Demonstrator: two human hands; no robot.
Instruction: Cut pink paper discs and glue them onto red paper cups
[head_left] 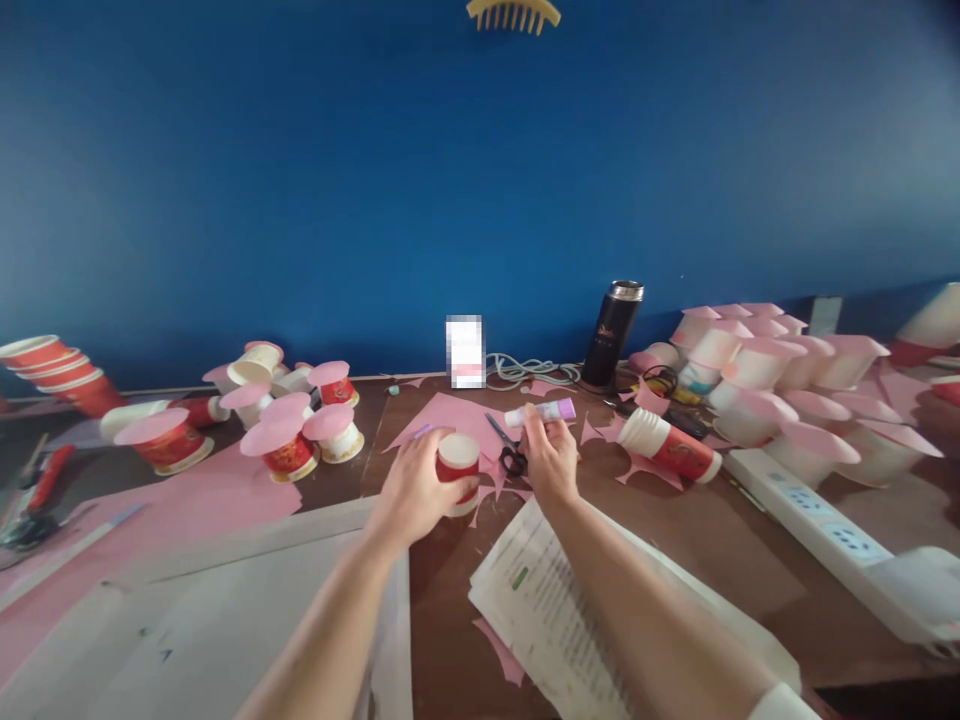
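Observation:
My left hand [411, 490] is wrapped round a red paper cup [459, 455] that stands upside down on the table, its pale base facing up. Between the fingers of my right hand [552, 458] is a glue stick [556, 410], white with a purple end, lying roughly level. Just below it are black-handled scissors [513, 460], partly hidden by my right hand. Pink paper [442, 412] lies behind the cup, with cut scraps around it. A small purple piece [422, 432] shows beside my left fingers; its kind is unclear.
Cups topped with pink paper discs [279, 424] stand at left, near stacked red cups [64, 375]. More pink-topped cups [757, 350] crowd the right. A black thermos [613, 335], a fallen cup stack [675, 448], a power strip [810, 510] and printed sheets [536, 590] occupy the table.

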